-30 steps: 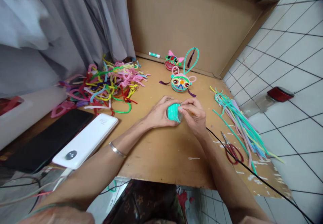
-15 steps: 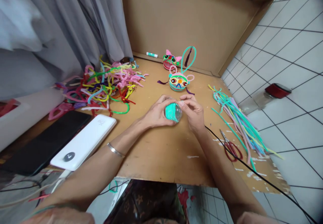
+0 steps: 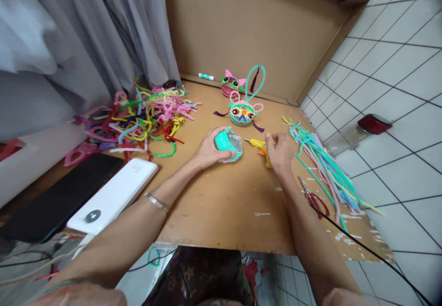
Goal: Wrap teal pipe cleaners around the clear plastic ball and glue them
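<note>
My left hand [image 3: 209, 148] is closed around a small clear plastic ball [image 3: 236, 141] partly wrapped in turquoise pipe cleaner [image 3: 225, 143]. The ball's bare clear side faces right. My right hand [image 3: 280, 152] is closed at the back of a yellow glue gun [image 3: 256, 143], thumb on top and fingers mostly hidden. Its metal nozzle points left toward the ball, a short gap apart. The gun's orange trigger shows underneath.
Two finished animal heads [image 3: 242, 112] stand behind, near a glue stick [image 3: 206, 76]. Tangled pipe cleaners [image 3: 148, 112] lie left; straight ones [image 3: 326, 168] and red-handled scissors [image 3: 316, 200] lie right. A white power bank [image 3: 113, 195], a black phone [image 3: 58, 198] and a black cable [image 3: 366, 246] are nearby.
My right hand has moved right, away from the ball, and the glue gun now shows at it. The ball in my left hand has shifted slightly left and turned.
</note>
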The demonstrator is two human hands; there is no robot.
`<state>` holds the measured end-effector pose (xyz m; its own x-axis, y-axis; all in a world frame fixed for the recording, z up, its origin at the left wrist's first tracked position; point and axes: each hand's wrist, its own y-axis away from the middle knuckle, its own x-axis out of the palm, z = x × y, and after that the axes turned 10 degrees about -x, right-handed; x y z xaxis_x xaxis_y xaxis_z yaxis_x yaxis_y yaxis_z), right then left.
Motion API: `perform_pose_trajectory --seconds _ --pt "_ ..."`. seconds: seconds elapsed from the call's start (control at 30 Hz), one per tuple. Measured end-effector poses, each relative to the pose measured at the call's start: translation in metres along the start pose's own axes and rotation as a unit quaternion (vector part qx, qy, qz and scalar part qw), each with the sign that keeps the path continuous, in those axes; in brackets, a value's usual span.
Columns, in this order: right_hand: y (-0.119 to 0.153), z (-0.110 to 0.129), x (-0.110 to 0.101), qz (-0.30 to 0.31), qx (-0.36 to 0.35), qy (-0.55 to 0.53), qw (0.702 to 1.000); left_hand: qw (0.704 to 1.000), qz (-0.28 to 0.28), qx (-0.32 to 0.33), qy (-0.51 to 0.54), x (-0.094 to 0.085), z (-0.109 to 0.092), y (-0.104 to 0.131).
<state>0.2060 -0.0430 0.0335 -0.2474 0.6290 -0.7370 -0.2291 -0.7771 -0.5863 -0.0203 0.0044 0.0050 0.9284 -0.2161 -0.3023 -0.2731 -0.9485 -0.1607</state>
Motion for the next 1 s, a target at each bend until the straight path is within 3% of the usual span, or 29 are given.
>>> perform_pose_trajectory --seconds 0.13,0.2,0.3,0.47,0.57,0.7,0.77,1.0 --pt "0.004 0.007 0.000 0.201 0.038 0.196 0.959 1.000 0.008 -0.009 0.015 -0.001 0.002 -0.002" --pt "0.005 0.009 0.001 0.241 0.053 0.210 0.946 1.000 0.018 -0.013 0.020 -0.001 0.003 -0.003" --pt "0.004 0.005 0.004 0.248 0.078 0.200 0.945 0.999 0.030 -0.014 0.029 -0.002 0.004 -0.004" --pt "0.002 -0.009 0.009 0.193 0.148 0.118 0.963 0.997 0.047 -0.019 0.052 -0.005 0.002 -0.004" --pt "-0.002 -0.016 0.011 0.088 0.183 0.024 0.979 0.995 0.060 -0.037 0.076 -0.007 -0.002 -0.003" --pt "-0.006 -0.019 0.013 -0.104 0.082 -0.116 0.984 0.992 0.084 -0.040 0.085 -0.009 -0.003 -0.003" --pt "-0.005 -0.017 0.014 -0.160 0.014 -0.142 0.977 0.991 0.089 -0.044 0.089 -0.010 -0.002 -0.004" --pt "0.003 -0.003 0.006 -0.181 -0.107 -0.143 0.967 0.992 0.090 -0.024 0.089 -0.009 0.004 -0.006"
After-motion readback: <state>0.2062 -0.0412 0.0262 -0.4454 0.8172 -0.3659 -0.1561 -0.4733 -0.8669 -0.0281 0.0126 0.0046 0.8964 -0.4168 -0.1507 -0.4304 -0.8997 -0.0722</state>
